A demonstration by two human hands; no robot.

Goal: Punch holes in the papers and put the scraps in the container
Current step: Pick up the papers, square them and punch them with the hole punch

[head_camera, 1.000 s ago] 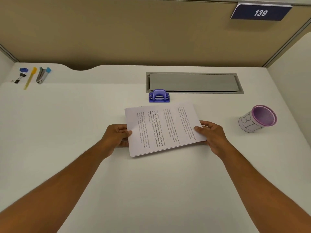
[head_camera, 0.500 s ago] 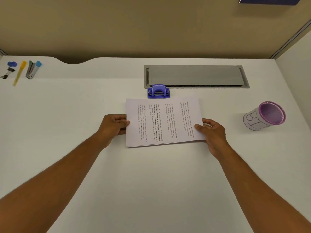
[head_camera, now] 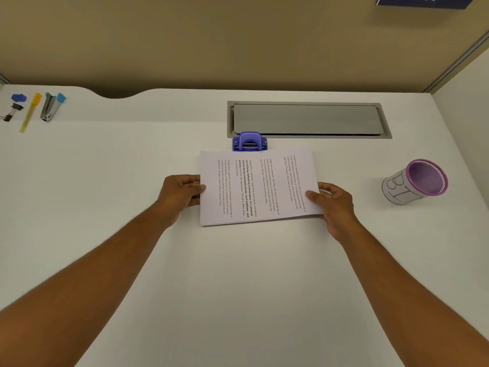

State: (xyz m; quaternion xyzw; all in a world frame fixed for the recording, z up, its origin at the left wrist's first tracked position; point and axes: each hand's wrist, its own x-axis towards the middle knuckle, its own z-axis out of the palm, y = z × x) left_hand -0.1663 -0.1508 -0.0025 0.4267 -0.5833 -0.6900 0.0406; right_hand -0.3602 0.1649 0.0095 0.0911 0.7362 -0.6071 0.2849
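The stack of printed papers [head_camera: 258, 185] lies on the white desk [head_camera: 238, 287], its far edge touching the front of the purple hole punch [head_camera: 249, 141]. Left hand [head_camera: 180, 193] pinches the stack's left edge; right hand [head_camera: 334, 205] pinches its right edge. The purple mesh container [head_camera: 415, 181] lies tilted, well right of the punch

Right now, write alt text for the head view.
Both hands, left hand and right hand, hold a printed paper stack on a white desk, its far edge at a blue hole punch. A purple mesh container lies right.
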